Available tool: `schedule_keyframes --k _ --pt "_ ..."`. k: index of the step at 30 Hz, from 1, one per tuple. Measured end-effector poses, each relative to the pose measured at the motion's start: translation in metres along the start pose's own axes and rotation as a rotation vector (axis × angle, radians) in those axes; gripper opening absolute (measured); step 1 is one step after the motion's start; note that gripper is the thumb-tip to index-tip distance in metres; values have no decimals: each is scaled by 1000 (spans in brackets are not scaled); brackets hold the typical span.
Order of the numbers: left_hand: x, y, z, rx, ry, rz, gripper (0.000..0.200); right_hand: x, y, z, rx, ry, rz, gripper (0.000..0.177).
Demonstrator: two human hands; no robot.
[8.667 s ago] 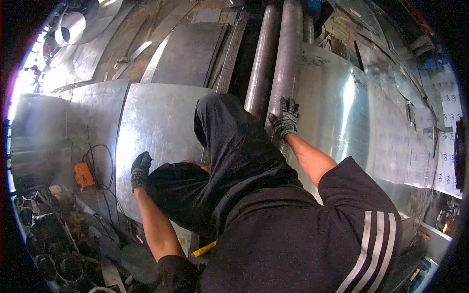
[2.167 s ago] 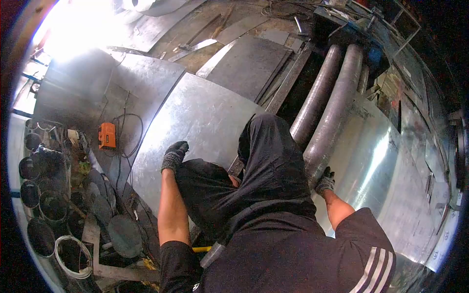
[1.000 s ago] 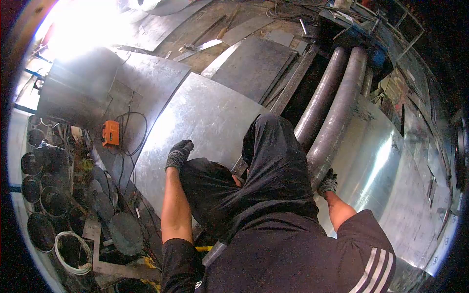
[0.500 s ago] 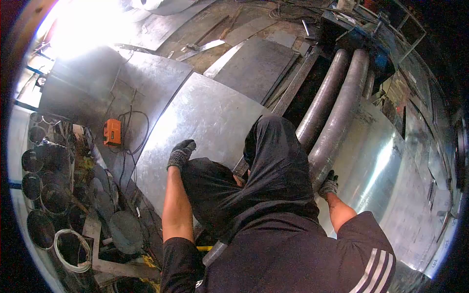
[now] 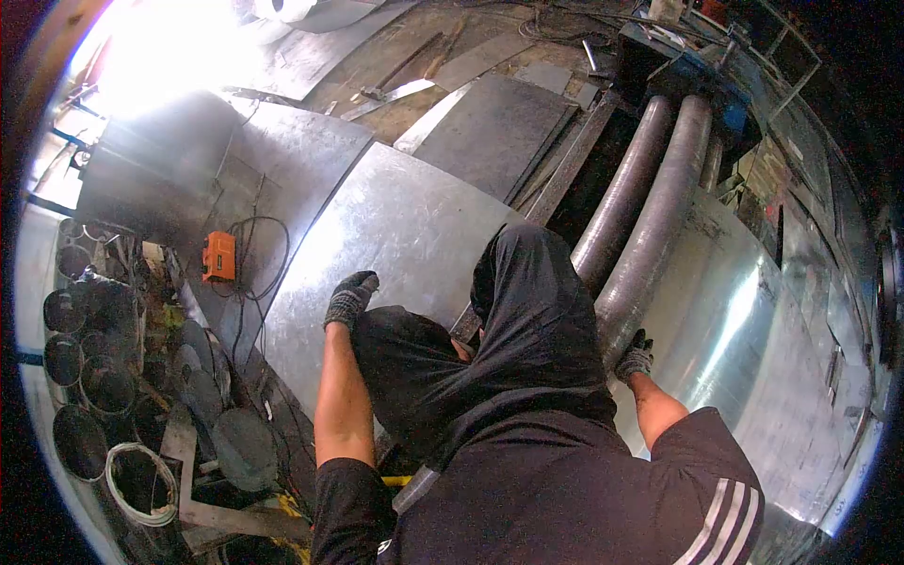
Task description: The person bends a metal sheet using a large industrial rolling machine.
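Observation:
My left hand (image 5: 350, 298), in a dark knit glove, presses down on a flat galvanized metal sheet (image 5: 395, 221) just beside my bent knee, fingers slightly curled. My right hand (image 5: 636, 356), also gloved, rests with fingers spread on the curved shiny sheet (image 5: 744, 311) where it meets the lower of two long steel rollers (image 5: 650, 226). Neither hand holds a tool. My black hooded top and trousers hide the sheet between the two hands.
An orange control box (image 5: 218, 256) with a black cable lies on the sheets to the left. Round cans and metal discs (image 5: 104, 377) crowd the lower left. Scrap strips and plates (image 5: 490, 122) lie beyond. The blue roller frame (image 5: 702, 75) stands at the top right.
Since the oldest frame my right hand has slid down the roller towards my body. Over the last second both hands stay put; only the view shifts slightly.

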State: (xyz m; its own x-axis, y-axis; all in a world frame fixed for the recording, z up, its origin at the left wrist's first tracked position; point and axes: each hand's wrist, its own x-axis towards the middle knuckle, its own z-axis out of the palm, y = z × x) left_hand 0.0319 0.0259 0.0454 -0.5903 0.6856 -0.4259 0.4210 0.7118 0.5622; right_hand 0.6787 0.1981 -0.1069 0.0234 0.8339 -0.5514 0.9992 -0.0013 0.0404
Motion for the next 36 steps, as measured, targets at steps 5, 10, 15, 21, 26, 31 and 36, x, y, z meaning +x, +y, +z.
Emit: schedule_keyframes --k 5,10,15,21,26,31,36 --pt "3 -6 1 -19 0 18 43 -2 -1 -6 14 -49 27 128" --pt "10 -17 5 -23 10 38 43 0 2 -3 -33 -29 -26 132" --pt "7 -10 3 -20 5 17 42 -1 -1 -8 10 -117 23 116" --pt "4 -6 2 -46 9 15 41 5 5 6 95 10 16 134" --pt "1 -3 0 -29 19 23 42 6 4 6 91 28 5 129" --pt "3 -6 2 -19 11 12 43 23 15 33 -20 39 -9 132" --pt "7 -12 3 -7 23 65 43 14 7 17 29 36 12 136"
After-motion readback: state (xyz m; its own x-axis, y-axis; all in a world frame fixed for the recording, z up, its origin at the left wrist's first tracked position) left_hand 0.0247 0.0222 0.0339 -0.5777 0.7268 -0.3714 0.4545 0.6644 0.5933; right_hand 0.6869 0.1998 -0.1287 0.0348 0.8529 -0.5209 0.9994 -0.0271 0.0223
